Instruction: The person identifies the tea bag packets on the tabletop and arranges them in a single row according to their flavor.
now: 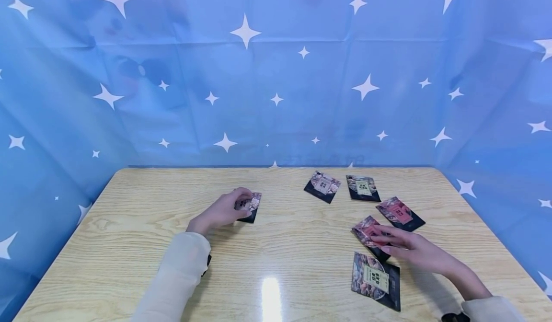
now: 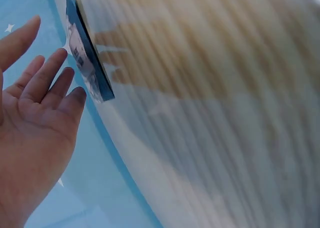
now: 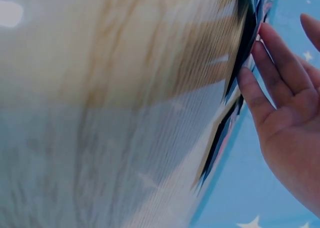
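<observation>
Flat, printed packets are lying on the wooden surface (image 1: pixel 151 264), their contents staying hidden from view; on the left, a pink-patterned packet (image 1: pixel 255 208) is lying partly covered by the left hand (image 1: pixel 224 209), whose grip is loosely spread, the fingers bending slightly and the thumb standing apart; whether they are touching the packet, I cannot tell. On the right, the right hand (image 1: pixel 416 247) is resting its fingertips on a red-labelled packet (image 1: pixel 366 230); this grip is also spread, the fingers nearly straight and covering part of the label; just nearer, a larger-looking green-labelled packet (image 1: pixel 375 281) is lying close against that one, and I cannot tell whether their edges are overlapping. Farther right, a second red-labelled packet (image 1: pixel 401 213) is lying just beyond the right hand; at the far side, a small green-labelled packet (image 1: pixel 362 188) and a pale-labelled packet (image 1: pixel 322 186) are lying side by side, slightly apart; behind the far edge, a blue starred cloth (image 1: pixel 276 73) is hanging; at the near middle, a bright reflection (image 1: pixel 271 298) is shining.
</observation>
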`<state>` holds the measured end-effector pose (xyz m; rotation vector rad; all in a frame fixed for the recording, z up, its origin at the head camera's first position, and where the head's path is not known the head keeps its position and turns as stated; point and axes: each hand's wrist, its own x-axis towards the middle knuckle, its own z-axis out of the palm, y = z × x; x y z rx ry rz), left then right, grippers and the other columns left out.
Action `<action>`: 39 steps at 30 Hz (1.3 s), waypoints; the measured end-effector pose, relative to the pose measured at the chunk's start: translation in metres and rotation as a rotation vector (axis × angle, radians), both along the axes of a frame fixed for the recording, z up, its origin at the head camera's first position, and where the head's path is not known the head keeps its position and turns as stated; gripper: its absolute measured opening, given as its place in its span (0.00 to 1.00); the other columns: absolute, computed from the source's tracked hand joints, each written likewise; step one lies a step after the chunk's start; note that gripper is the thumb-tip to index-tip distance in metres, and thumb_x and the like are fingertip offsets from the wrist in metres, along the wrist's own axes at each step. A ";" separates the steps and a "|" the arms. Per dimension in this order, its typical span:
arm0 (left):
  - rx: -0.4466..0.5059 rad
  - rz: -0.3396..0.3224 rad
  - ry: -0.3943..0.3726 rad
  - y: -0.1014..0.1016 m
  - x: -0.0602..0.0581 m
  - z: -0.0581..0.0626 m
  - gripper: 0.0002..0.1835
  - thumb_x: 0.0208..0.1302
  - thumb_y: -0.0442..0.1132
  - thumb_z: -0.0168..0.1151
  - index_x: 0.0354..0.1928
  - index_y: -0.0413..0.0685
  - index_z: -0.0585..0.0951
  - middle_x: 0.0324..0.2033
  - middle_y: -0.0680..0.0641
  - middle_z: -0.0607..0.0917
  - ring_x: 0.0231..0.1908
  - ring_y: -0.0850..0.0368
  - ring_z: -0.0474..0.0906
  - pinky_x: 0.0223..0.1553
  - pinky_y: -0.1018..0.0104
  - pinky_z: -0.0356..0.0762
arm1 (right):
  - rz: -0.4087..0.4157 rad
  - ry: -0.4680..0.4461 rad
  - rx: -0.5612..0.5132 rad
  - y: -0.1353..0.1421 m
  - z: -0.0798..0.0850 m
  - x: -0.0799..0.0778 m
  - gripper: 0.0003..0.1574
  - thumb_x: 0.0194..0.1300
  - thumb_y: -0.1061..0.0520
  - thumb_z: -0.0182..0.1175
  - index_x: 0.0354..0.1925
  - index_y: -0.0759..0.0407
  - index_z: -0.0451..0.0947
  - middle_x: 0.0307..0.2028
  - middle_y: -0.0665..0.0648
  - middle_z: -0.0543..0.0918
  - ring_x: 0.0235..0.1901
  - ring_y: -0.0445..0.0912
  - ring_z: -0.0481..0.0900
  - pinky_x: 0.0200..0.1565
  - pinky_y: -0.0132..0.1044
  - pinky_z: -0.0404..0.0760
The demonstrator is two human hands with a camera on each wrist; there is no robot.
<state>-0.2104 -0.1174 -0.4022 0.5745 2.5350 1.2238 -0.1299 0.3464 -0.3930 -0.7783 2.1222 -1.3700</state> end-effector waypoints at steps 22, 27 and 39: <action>-0.006 -0.058 0.003 -0.008 0.003 -0.001 0.24 0.63 0.36 0.57 0.60 0.41 0.66 0.57 0.44 0.73 0.59 0.45 0.65 0.57 0.49 0.61 | 0.003 -0.018 -0.006 0.000 0.002 -0.002 0.33 0.71 0.65 0.41 0.66 0.79 0.39 0.58 0.85 0.53 0.56 0.36 0.69 0.49 0.25 0.70; 0.013 -0.062 -0.014 -0.018 0.005 -0.001 0.24 0.63 0.37 0.57 0.60 0.40 0.66 0.57 0.43 0.73 0.58 0.44 0.66 0.56 0.49 0.63 | 0.013 -0.022 -0.035 0.001 0.001 -0.003 0.32 0.71 0.67 0.40 0.66 0.79 0.39 0.58 0.86 0.51 0.56 0.37 0.69 0.50 0.26 0.70; -0.016 -0.058 -0.017 -0.048 0.015 -0.003 0.23 0.64 0.37 0.57 0.59 0.39 0.66 0.57 0.41 0.73 0.58 0.42 0.66 0.53 0.47 0.65 | 0.005 -0.030 -0.023 0.001 0.000 -0.002 0.33 0.71 0.67 0.40 0.66 0.78 0.39 0.58 0.85 0.52 0.56 0.37 0.69 0.50 0.26 0.70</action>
